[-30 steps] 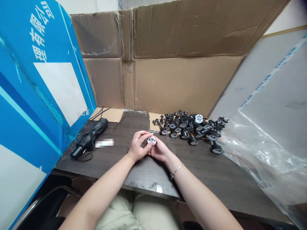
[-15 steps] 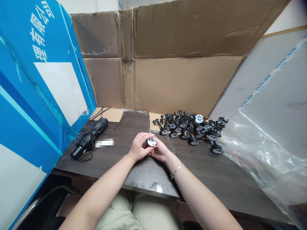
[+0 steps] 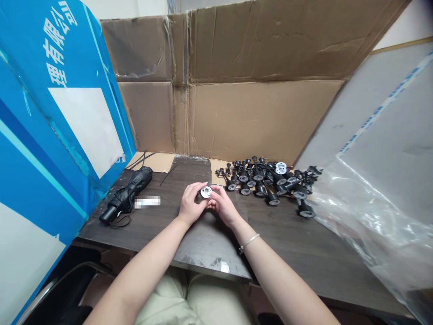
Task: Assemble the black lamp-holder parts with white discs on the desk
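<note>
Between my hands is a small round part (image 3: 206,192) with a white face and dark openings in it; its sides and underside are mostly hidden by fingers. My left hand (image 3: 192,204) is closed on its left side, thumb and fingers at the rim. My right hand (image 3: 221,205) is closed at its right side, fingertips against the part and the other fingers curled below. Beyond my right hand lies a pile of black parts (image 3: 260,188) with cup-shaped ends and thin stems, several showing pale round faces.
A folded black umbrella (image 3: 130,192) rests at the left on the dark table (image 3: 270,234), next to a blurred white strip (image 3: 147,201). Thin black sticks (image 3: 168,175) lie farther back. Cardboard (image 3: 257,117) walls the back, a blue panel (image 3: 101,67) the left, clear plastic sheeting (image 3: 358,216) the right.
The round part has moved a little left and away from me, with both hands following. My right hand has shifted its fingers up along the part's right side.
</note>
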Available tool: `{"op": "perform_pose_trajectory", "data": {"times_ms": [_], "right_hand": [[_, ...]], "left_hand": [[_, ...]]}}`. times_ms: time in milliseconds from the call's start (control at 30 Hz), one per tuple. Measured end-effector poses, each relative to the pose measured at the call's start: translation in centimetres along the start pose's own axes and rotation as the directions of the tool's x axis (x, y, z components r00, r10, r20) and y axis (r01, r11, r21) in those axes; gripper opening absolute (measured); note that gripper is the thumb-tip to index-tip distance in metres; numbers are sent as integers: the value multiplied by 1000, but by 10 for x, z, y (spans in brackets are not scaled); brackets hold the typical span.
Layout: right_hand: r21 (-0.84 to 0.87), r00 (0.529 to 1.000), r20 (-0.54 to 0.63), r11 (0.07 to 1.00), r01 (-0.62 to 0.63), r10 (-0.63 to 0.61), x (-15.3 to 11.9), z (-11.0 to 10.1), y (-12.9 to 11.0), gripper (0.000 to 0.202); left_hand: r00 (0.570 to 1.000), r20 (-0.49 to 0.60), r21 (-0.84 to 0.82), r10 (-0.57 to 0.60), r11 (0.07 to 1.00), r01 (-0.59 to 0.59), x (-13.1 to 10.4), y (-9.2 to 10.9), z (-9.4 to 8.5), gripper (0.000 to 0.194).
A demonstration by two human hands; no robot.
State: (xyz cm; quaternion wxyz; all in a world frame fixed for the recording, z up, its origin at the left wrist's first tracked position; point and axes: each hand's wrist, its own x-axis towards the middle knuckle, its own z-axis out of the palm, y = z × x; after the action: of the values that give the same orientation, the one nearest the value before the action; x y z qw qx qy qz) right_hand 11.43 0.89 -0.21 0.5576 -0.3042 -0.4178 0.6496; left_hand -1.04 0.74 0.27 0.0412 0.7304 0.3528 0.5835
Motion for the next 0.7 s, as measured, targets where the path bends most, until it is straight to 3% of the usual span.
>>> {"op": "perform_pose_trajectory", "data": {"times_ms": [100,533,700], "right_hand": [[-67,999,19,997,39,-38,-2,2,0,41],[-153,996,-42,986,67,-74,-3,2,-1,32],[-157,993,-49,983,98,-107,-3,3,-2,28]], "left_hand": [[1000,16,-11,-15,1000,16,-1,0,0,39],[998,62,-45,-31,998,34,0,3,-1,34],[989,142,-82,-47,995,59,-1,3,-2,42]]}}
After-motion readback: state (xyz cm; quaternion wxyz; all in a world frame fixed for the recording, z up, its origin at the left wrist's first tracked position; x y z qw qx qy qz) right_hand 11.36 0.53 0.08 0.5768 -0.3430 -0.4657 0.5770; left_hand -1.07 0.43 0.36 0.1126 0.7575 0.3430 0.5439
